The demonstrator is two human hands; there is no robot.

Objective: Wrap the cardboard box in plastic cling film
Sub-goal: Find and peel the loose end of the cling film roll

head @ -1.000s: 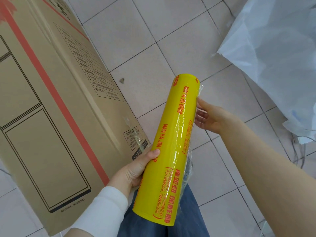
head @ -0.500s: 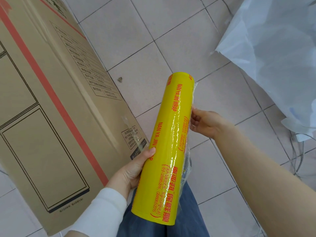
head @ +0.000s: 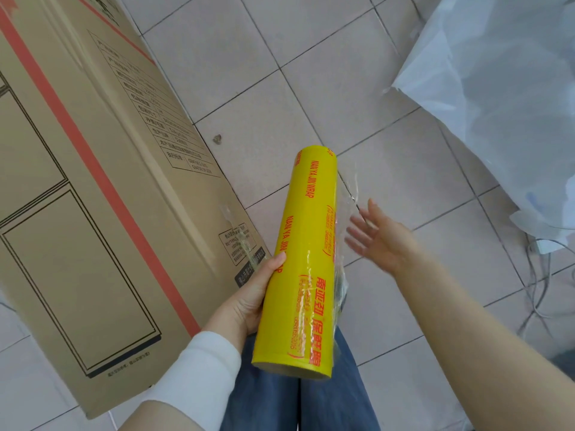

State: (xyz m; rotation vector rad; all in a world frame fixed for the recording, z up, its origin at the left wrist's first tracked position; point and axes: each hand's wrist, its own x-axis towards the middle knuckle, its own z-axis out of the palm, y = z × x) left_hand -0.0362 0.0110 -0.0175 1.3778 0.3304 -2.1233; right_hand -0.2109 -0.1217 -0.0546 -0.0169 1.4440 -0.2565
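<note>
Person standing on pale tiled floor (head: 311, 73), looking down. Left hand (head: 249, 300) clenched around the lower half of a long yellow cling film roll with red lettering (head: 308, 259), thumb on top, roll tilted with far end toward 12 o'clock; likely held low like this so the free side stays exposed for the other hand. Right hand (head: 376, 237) at 3 o'clock of the roll, fingers spread and released, blurred, not gripping anything; just beside a loose clear film flap (head: 348, 194) lifting off the roll's right edge. Judgement: hunting for the film's free end to pull it out, wrapping not yet begun. Large brown cardboard box with red stripe and printed black panels (head: 77, 197) sits at 9 to 11 o'clock, near corner just beside the left hand, bare apart from a clear tape scrap near that corner. White crumpled plastic sheet (head: 497, 104) at 1 to 2 o'clock, well apart from the roll; thin cables (head: 538, 281) on floor at 3 o'clock. Open tile between box edge and sheet gives room to draw film out; blue jeans (head: 295, 399) at 6 o'clock. Risk: film flap clinging back onto roll.
</note>
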